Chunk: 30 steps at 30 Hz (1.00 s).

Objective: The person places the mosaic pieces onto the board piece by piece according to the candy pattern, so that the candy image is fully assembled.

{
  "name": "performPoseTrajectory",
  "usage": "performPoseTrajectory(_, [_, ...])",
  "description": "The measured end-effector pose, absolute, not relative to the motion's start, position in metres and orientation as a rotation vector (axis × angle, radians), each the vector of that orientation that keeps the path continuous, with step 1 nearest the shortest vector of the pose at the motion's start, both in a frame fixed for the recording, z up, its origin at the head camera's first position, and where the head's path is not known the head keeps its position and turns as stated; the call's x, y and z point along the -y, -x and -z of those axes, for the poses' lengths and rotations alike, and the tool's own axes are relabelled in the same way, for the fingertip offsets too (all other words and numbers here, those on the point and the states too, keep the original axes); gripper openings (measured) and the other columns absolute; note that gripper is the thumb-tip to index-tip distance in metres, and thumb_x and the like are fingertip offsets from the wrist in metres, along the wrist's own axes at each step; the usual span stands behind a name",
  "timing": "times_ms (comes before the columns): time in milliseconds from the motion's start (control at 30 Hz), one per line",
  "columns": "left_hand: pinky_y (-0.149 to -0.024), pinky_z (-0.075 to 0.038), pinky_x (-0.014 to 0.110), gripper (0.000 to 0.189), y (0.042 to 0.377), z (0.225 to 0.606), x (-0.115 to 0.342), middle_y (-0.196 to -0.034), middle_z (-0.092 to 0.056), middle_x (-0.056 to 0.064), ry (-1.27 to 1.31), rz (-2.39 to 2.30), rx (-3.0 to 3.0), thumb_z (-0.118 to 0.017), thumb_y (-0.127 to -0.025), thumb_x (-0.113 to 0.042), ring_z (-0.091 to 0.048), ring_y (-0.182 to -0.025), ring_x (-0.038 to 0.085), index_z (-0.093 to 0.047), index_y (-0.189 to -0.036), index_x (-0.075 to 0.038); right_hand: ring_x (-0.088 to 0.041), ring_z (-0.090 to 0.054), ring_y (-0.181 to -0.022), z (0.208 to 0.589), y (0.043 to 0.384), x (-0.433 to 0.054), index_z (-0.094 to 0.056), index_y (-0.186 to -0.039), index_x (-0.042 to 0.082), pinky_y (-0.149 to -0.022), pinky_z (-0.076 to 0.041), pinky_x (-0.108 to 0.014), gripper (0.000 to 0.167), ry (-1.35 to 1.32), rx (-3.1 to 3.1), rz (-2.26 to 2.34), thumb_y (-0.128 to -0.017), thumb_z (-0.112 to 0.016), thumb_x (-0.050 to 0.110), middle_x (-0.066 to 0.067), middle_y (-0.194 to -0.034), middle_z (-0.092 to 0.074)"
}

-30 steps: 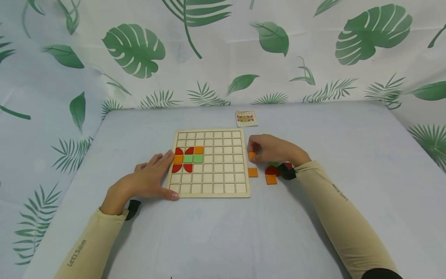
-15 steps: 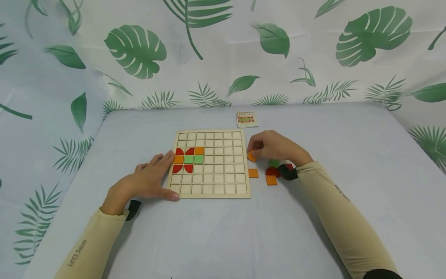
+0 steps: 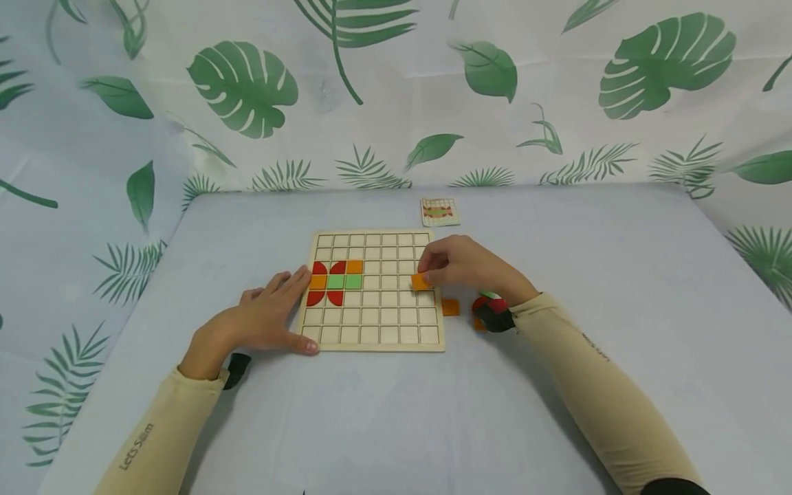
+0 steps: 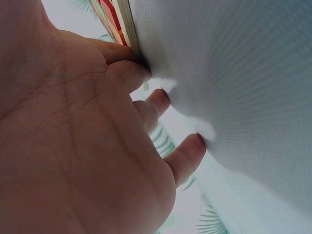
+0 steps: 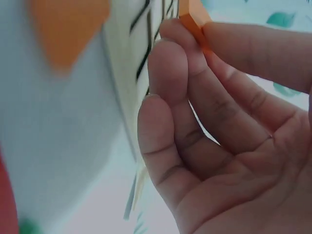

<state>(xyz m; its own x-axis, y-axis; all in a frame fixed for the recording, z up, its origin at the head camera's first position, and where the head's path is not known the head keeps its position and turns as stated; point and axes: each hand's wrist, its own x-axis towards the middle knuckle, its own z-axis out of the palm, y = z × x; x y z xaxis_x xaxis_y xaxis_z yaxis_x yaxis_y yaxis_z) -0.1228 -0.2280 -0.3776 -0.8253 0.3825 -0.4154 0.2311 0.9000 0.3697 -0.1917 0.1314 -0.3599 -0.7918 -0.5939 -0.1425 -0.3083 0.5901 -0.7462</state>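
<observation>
Your right hand (image 3: 467, 267) pinches a thin, flat orange square tile (image 3: 420, 282) between thumb and fingertips, over the right side of the pale, wood-toned grid board (image 3: 388, 335). Well apart from it, your left hand (image 3: 262, 322) lies spread along the board's left edge — near curved-sided red pieces (image 3: 315, 298) and green square tiles (image 3: 335, 282) — on finely woven, whitish cloth (image 3: 371, 412).

Right hand (image 3: 473, 267): pinches orange tile (image 3: 419, 282) near frame centre
Left hand (image 3: 266, 320): touches grid board (image 3: 386, 317), left of centre
Card (image 3: 441, 212): just above frame centre
</observation>
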Motion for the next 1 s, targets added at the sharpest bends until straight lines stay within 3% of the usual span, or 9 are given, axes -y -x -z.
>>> performPoseTrajectory(433, [-0.117,-0.015,0.077,0.134,0.123,0.375,0.227,-0.179,-0.004,0.017,-0.443,-0.41,-2.568,-0.087,-0.082,-0.062,-0.005,-0.16,0.048,-0.006,-0.172,-0.002,-0.022,-0.065,-0.091,0.364,0.178,-0.096,-0.074,-0.104,0.006,-0.086,-0.053,-0.037,0.005,0.728,-2.369,1.194,-0.099,-0.074,0.007,-0.002,-0.097,-0.074])
performPoseTrajectory(767, [-0.117,-0.015,0.077,0.135,0.124,0.375,0.229,-0.179,-0.004,0.018,-0.455,-0.403,-2.575,-0.086,-0.082,-0.064,-0.005,-0.16,0.048,-0.006,-0.172,-0.002,-0.021,-0.06,-0.08,0.365,0.183,-0.066,-0.073,-0.099,0.002,-0.074,-0.049,-0.034,0.004,0.697,-2.361,1.263,-0.097,-0.072,0.005,-0.004,-0.09,-0.072])
performPoseTrajectory(1000, [-0.116,-0.017,0.076,0.133,0.124,0.375,0.227,-0.179,-0.005,0.016,-0.45,-0.406,-2.572,-0.084,-0.084,-0.065,-0.007,-0.16,0.046,-0.007,-0.172,-0.003,-0.019,-0.059,-0.08,0.371,0.184,-0.042,-0.074,-0.092,0.005,-0.074,-0.048,-0.031,0.005,0.666,-2.353,1.292,-0.096,-0.075,0.003,-0.004,-0.087,-0.071])
